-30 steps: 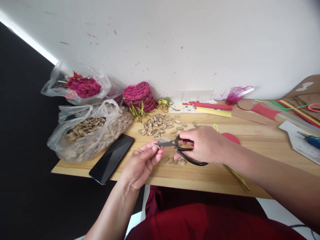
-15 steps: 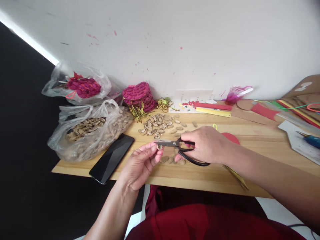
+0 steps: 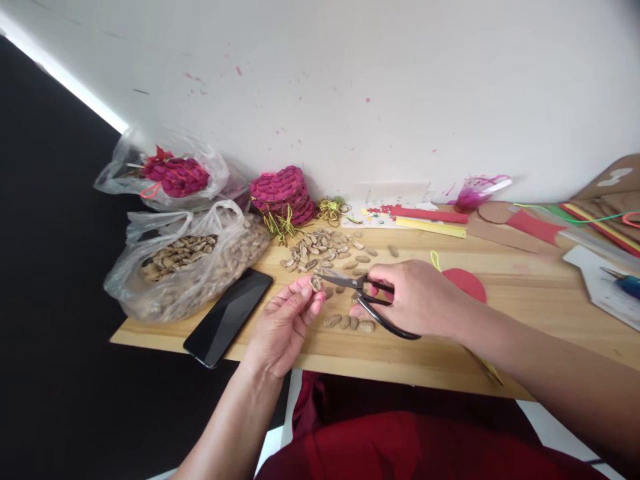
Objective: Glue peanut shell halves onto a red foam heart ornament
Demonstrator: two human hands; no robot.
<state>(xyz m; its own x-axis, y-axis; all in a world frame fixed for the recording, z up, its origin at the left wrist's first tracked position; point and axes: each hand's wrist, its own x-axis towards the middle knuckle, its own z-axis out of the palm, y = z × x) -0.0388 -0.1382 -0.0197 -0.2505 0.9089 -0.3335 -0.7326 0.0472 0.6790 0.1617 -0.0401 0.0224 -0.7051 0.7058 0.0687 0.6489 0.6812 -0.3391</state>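
Note:
My left hand pinches a peanut shell between thumb and fingertips, its hollow side showing. Black-handled scissors are held in my right hand, blades slightly parted and their tips right beside the shell. Behind the hands lies a loose heap of peanut shells. A short row of peanut shells lies nearer the table's front edge, below the scissors. A red disc with a yellow loop is partly covered by my right forearm.
On the left are a phone, a plastic bag of peanut shells and another bag with a magenta piece. Stacked magenta pieces stand by the wall. Red and yellow strips, a stained cup and cardboard are at back right.
The scissor blades have come off the shell and opened slightly. The shell in my left hand has turned so its hollow shows more. The whole view has shifted a little.

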